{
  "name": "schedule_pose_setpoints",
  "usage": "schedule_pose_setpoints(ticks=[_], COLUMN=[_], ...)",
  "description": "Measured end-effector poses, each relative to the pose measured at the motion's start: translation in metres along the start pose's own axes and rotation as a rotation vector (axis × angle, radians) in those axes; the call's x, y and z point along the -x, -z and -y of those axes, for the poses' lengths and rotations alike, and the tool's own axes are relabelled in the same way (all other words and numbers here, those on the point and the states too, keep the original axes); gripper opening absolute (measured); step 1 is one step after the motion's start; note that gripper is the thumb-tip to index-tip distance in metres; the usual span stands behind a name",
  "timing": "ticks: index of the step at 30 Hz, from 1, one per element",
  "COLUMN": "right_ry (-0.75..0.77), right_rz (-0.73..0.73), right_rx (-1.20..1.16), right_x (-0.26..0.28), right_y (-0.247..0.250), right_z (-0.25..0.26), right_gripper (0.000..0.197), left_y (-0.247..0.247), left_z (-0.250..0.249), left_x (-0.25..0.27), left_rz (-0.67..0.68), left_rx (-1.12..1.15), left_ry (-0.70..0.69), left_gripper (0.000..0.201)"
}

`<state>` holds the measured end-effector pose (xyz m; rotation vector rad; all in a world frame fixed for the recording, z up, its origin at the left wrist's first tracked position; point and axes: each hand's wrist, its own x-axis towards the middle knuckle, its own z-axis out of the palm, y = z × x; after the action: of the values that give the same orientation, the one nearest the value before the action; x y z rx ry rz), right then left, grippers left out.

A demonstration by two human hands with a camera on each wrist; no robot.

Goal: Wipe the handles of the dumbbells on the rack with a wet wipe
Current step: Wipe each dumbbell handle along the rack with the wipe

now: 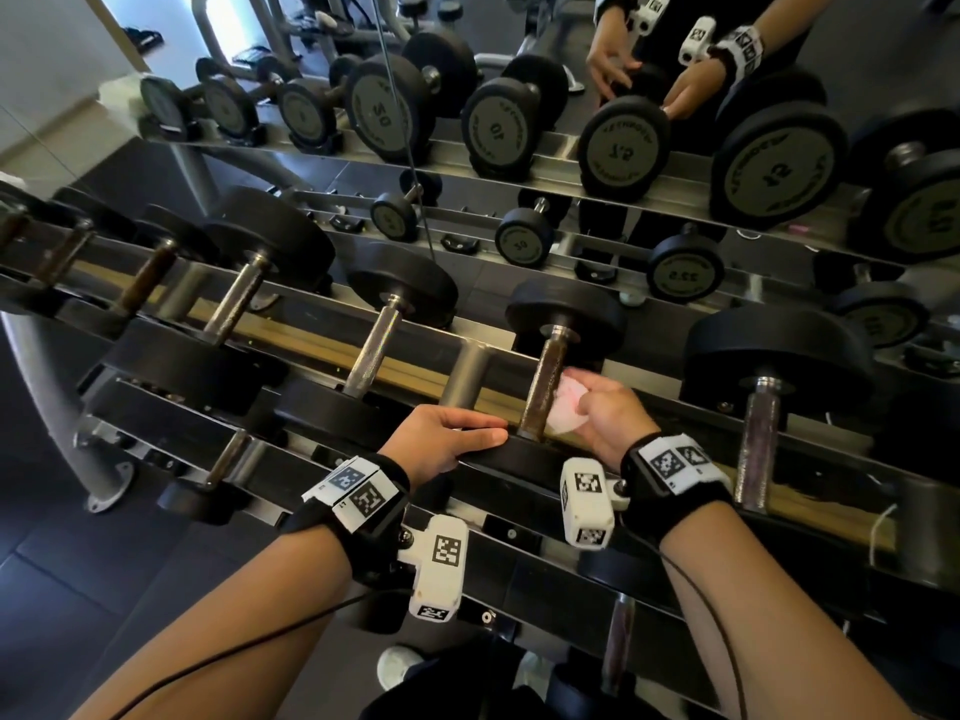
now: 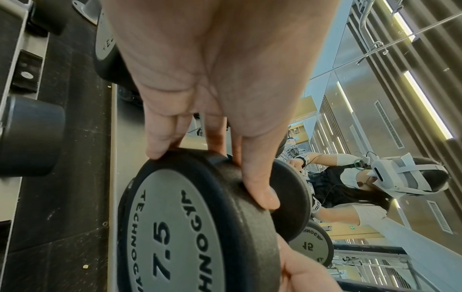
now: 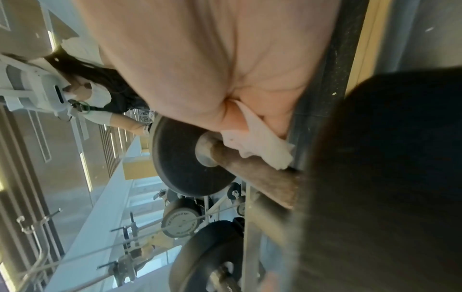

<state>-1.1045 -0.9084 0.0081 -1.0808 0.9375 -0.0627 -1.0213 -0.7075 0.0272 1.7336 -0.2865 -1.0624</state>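
The dumbbell with a rusty brown handle [image 1: 542, 379] lies across the upper rack tier in the middle of the head view. My right hand [image 1: 589, 402] holds a crumpled white wet wipe [image 1: 563, 410] against the handle's right side, near its lower half. The right wrist view shows the wet wipe [image 3: 260, 147] bunched under my palm on the handle [image 3: 255, 173]. My left hand [image 1: 457, 433] grips the rim of the near weight head marked 7.5 [image 2: 175, 227], thumb [image 2: 260, 189] over the rim and the other fingers [image 2: 160, 142] behind it.
Neighbouring dumbbells lie close on both sides, one with a silver handle [image 1: 374, 345] to the left and a larger one [image 1: 761, 439] to the right. A lower tier dumbbell [image 1: 618, 646] sits below my arms. A mirror [image 1: 623, 142] behind the rack reflects it all.
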Motion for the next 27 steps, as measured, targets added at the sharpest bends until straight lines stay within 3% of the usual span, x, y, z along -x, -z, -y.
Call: schedule_pose_setpoints(ticks=[3, 7, 12, 16, 20, 24, 27], right_ry=[0.042, 0.115, 0.202, 0.164, 0.227, 0.362, 0.357], right_rz=[-0.024, -0.018, 0.164, 0.236, 0.238, 0.187, 0.136], right_rx=[-0.162, 0.045, 0.302, 0.253, 0.225, 0.480, 0.634], right_x=[-0.014, -0.009, 0.021, 0.035, 0.042, 0.053, 0.060], right_y=[-0.003, -0.001, 0.017, 0.019, 0.016, 0.010, 0.000], right_z=[0.017, 0.002, -0.022, 0.001, 0.024, 0.033, 0.038], right_gripper=[0.063, 0.046, 0.061, 0.066, 0.036, 0.016, 0.043], left_y=[0.001, 0.002, 0.000, -0.005, -0.005, -0.002, 0.001], left_z=[0.002, 0.001, -0.005, -0.009, -0.013, -0.021, -0.034], left_x=[0.000, -0.002, -0.001, 0.005, 0.008, 0.008, 0.002], left_rz=[-0.010, 0.000, 0.011, -0.022, -0.022, 0.012, -0.078], left_rx=[-0.017, -0.044, -0.008, 0.008, -0.034, -0.091, -0.127], left_ry=[-0.001, 0.007, 0.028, 0.028, 0.039, 0.023, -0.095], left_gripper=[0.021, 0.019, 0.018, 0.018, 0.018, 0.021, 0.028])
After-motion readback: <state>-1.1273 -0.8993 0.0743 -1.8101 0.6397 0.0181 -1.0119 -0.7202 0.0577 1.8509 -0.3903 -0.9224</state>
